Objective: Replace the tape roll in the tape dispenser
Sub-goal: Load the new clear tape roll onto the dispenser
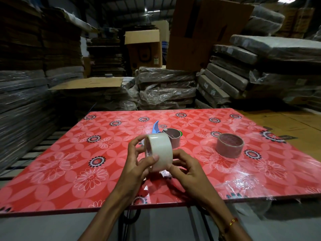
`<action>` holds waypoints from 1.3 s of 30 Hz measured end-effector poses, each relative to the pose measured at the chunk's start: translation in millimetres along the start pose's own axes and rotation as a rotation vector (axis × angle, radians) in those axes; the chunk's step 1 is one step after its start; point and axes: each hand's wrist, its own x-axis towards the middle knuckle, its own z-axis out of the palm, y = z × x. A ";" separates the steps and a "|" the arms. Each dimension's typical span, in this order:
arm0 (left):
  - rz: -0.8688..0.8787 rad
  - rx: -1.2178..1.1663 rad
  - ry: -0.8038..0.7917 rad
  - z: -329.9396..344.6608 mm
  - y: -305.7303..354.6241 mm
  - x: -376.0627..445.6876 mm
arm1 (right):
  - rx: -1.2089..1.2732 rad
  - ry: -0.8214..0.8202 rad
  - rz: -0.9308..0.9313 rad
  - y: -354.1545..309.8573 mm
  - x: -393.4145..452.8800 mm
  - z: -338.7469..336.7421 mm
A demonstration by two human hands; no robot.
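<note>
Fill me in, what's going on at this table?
A person holds a clear tape roll above the red floral table, gripped by the left hand and the right hand. The tape dispenser sits behind it with a brown core still on it. Another brown tape roll lies flat to the right. The new roll isn't loaded yet.

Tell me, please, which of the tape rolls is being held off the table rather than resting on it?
The clear tape roll, gripped by the left hand and right hand. The brownish roll lies flat on the red table to the right.
</note>
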 end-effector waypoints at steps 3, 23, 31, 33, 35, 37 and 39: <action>-0.037 -0.129 0.037 0.2 -0.1 2.4 | -0.038 0.003 -0.085 1.3 1.2 3.2; -0.416 -0.260 -0.189 -5.3 9.0 3.5 | 0.005 -0.011 -0.146 3.8 -0.3 2.5; 0.063 0.095 0.076 1.6 -5.7 -2.6 | 0.002 0.039 -0.077 8.1 0.7 3.4; 0.099 0.197 0.035 3.7 -7.4 -5.4 | -0.005 0.044 -0.075 7.4 0.3 2.3; 0.103 0.188 0.055 3.9 -8.1 -5.7 | 0.014 0.055 -0.056 6.7 0.1 1.5; 0.064 0.083 0.095 2.7 -6.4 -4.8 | 0.079 0.086 -0.038 6.1 0.2 0.3; 0.013 -0.009 0.127 2.5 -4.7 -4.6 | 0.100 0.139 -0.037 5.6 1.0 0.3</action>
